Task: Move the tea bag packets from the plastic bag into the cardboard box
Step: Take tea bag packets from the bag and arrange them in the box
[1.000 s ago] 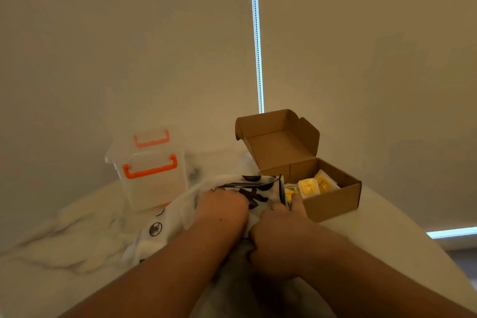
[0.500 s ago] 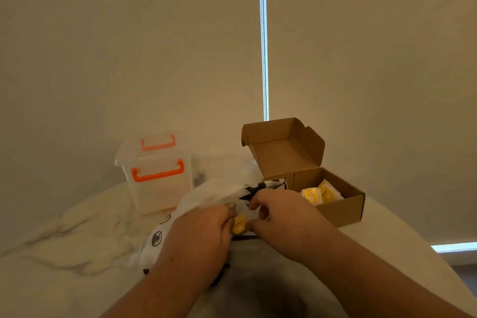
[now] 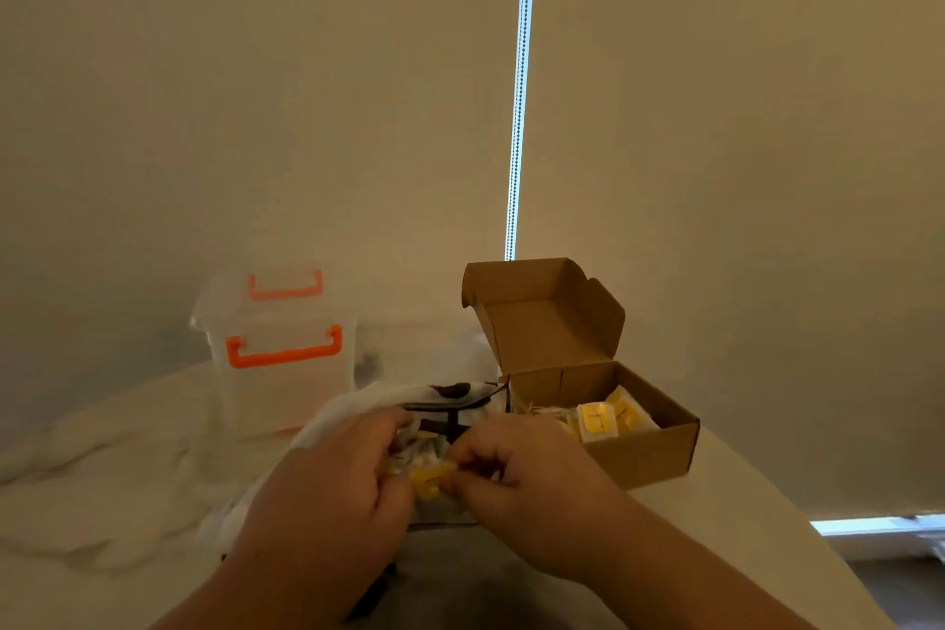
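Now, at the edges: the white marbled surface (image 3: 102, 476) curves away on the right, and the cardboard box (image 3: 644, 450) sits near that rim; to the left, bare surface spreads out past the plastic bag (image 3: 358, 412).
Box opening: the lid stands upright at the back, leaving the top free above the box's near wall.
Left hand (image 3: 332, 491): its fingers are curled on the white, black-printed plastic bag at its mouth.
Right hand (image 3: 521, 481): its fingers are clenched in a pinch on a yellow tea bag packet (image 3: 428, 478).
Packet's place: at the bag's mouth, between the two hands, just left of the box and outside it.
Bag and box: just beside each other; contact cannot be told.
Behind the bag: a clear storage tub (image 3: 286, 373) with orange handles, well left of the box.
Room: a plain pale blind fills the background, with a bead chain (image 3: 519, 118) hanging behind the box; a strip of daylight (image 3: 869, 524) shows low on the right.
Count: two hands, one bag, one box, one tub with two orange handles, one packet in the fingers, and at least two packets in the box (image 3: 598, 420).
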`<action>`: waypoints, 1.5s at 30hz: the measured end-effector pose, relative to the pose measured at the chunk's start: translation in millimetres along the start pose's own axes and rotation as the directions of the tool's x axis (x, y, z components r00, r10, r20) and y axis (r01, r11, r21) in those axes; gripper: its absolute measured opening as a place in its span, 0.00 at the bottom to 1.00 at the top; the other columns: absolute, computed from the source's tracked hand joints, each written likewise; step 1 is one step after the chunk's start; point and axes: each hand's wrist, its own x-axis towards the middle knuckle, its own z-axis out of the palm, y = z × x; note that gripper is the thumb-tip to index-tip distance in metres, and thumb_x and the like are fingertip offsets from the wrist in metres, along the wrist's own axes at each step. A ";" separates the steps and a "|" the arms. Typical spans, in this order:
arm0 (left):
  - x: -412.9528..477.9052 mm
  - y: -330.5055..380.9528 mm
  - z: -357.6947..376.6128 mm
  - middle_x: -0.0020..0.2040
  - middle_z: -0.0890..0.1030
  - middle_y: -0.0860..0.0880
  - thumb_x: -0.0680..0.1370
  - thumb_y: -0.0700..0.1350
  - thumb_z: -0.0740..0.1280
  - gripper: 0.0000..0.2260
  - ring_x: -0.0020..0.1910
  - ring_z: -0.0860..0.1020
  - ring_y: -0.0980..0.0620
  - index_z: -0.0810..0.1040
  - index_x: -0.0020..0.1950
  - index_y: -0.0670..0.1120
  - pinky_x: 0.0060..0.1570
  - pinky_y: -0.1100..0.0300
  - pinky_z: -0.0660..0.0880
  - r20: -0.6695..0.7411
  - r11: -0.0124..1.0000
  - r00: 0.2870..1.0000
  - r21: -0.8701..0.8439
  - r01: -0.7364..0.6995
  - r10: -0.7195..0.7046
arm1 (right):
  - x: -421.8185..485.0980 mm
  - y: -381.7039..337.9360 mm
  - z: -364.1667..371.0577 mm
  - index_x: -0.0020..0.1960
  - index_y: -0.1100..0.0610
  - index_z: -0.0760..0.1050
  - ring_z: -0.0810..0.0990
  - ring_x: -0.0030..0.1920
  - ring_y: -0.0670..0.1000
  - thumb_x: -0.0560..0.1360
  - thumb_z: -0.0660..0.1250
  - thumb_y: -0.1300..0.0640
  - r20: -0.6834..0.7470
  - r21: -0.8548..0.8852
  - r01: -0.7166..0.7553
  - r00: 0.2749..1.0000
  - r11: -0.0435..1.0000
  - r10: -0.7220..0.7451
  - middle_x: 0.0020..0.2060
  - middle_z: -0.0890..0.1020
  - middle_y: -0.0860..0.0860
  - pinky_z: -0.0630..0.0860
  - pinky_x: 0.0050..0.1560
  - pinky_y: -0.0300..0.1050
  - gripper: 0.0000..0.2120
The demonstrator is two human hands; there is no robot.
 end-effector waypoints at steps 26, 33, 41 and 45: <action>18.2 -15.2 20.3 0.73 0.64 0.59 0.79 0.42 0.61 0.27 0.71 0.63 0.56 0.60 0.76 0.59 0.70 0.60 0.63 0.030 0.997 0.998 0.053 0.055 -0.056 | 15.2 79.4 -42.8 0.43 0.38 0.73 0.73 0.47 0.46 0.77 0.66 0.46 -0.291 -0.280 -0.606 0.792 0.744 0.536 0.41 0.76 0.38 0.61 0.61 0.52 0.04; 19.9 -11.1 12.7 0.62 0.70 0.59 0.75 0.42 0.63 0.18 0.59 0.70 0.57 0.72 0.63 0.56 0.59 0.60 0.73 -0.045 0.998 0.999 0.059 0.007 -0.005 | 12.9 55.4 -39.2 0.47 0.38 0.74 0.76 0.47 0.41 0.76 0.67 0.47 -0.431 -0.140 -0.319 0.872 0.937 0.232 0.43 0.75 0.36 0.74 0.57 0.51 0.04; 23.3 -14.3 12.8 0.76 0.60 0.57 0.75 0.47 0.67 0.24 0.74 0.59 0.54 0.68 0.69 0.59 0.71 0.54 0.64 0.046 0.981 0.999 0.194 -0.007 -0.002 | -1.8 -20.4 -6.5 0.58 0.37 0.76 0.71 0.55 0.30 0.79 0.59 0.46 -0.087 -0.199 0.152 0.981 0.968 -0.172 0.49 0.77 0.29 0.64 0.63 0.37 0.11; 22.0 -15.3 10.5 0.68 0.67 0.58 0.75 0.51 0.67 0.19 0.67 0.66 0.55 0.69 0.65 0.61 0.67 0.56 0.64 0.068 0.965 0.998 0.261 -0.019 0.001 | 3.8 -16.4 8.8 0.61 0.40 0.76 0.73 0.59 0.40 0.81 0.56 0.47 0.114 -0.296 0.102 0.991 0.950 -0.071 0.56 0.79 0.38 0.48 0.71 0.49 0.13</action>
